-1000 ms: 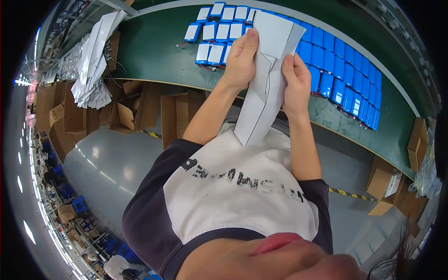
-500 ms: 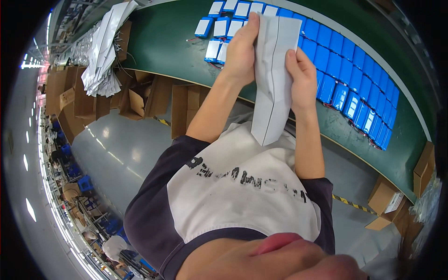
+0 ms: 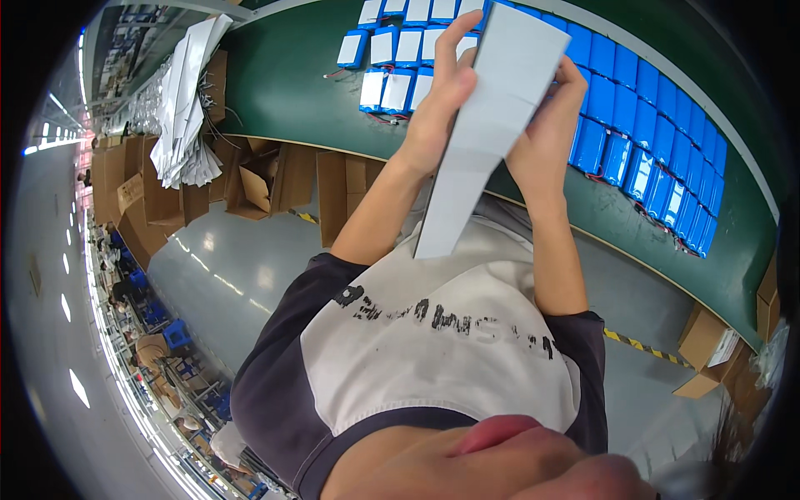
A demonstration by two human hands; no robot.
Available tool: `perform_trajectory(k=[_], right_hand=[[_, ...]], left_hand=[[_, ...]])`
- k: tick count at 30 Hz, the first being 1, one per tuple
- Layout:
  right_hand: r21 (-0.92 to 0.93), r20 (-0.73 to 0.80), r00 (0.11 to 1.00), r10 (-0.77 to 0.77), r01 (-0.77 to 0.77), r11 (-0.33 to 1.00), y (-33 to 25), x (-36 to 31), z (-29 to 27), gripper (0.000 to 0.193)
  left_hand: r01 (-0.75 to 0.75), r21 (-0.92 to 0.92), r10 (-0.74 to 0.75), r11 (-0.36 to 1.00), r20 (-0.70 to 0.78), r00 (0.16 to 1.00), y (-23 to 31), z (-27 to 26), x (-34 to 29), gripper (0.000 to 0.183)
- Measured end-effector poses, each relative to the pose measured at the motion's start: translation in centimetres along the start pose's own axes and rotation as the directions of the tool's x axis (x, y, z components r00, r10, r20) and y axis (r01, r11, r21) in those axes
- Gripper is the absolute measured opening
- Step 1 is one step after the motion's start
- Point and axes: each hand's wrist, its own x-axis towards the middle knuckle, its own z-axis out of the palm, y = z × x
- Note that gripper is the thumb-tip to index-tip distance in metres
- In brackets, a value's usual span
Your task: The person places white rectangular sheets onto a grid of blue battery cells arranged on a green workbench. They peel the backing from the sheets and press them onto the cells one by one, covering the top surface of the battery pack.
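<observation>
A long, folded strip of white card [image 3: 508, 92] is held up in front of me over the near edge of the green table, its narrow lower end reaching down before my shirt. My left hand [image 3: 442, 104] grips its left side, thumb against the edge and forefinger raised behind. On the other side my right hand [image 3: 546, 137] holds the right edge, some of its fingers hidden behind the card. Beyond lie blue battery packs [image 3: 623, 108] in close rows on the right; those at the left, such as one pack [image 3: 398, 90], bear white rectangles on top.
The green table [image 3: 279, 83] curves across the far side. At its left end a pile of white card strips [image 3: 185, 108] hangs over cardboard boxes [image 3: 258, 183]. Another carton [image 3: 704, 342] stands at the right, beside yellow-black floor tape [image 3: 646, 348].
The card has turned between my hands: its creased face showed before, a smooth plain face now. Its lower end has swung left, and my right hand has shifted along the edge.
</observation>
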Motion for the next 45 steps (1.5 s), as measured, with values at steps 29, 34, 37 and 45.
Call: perform_trajectory(k=[29, 34, 37, 45], right_hand=[[0.639, 0.687, 0.715, 0.127, -0.678, 0.363, -2.8, -0.2, -2.0, 0.079], [0.587, 0.659, 0.719, 0.221, -0.675, 0.447, -3.8, 0.4, -2.1, 0.067], [0.576, 0.627, 0.747, 0.22, -0.635, 0.515, -4.2, 0.9, -2.7, 0.063], [0.091, 0.379, 0.883, 0.275, -0.332, 0.939, -5.4, 6.8, -6.0, 0.042]], left_hand=[[-0.104, 0.869, 0.374, 0.483, -0.097, 0.922, 2.3, -4.2, -0.4, 0.042], [-0.153, 0.919, 0.485, 0.364, -0.047, 0.873, 2.7, -5.1, -0.6, 0.044], [-0.157, 0.936, 0.561, 0.315, -0.051, 0.826, 3.6, -4.5, -0.1, 0.047], [-0.089, 0.992, 0.634, 0.089, 0.013, 0.773, 6.6, -8.8, 3.0, 0.048]])
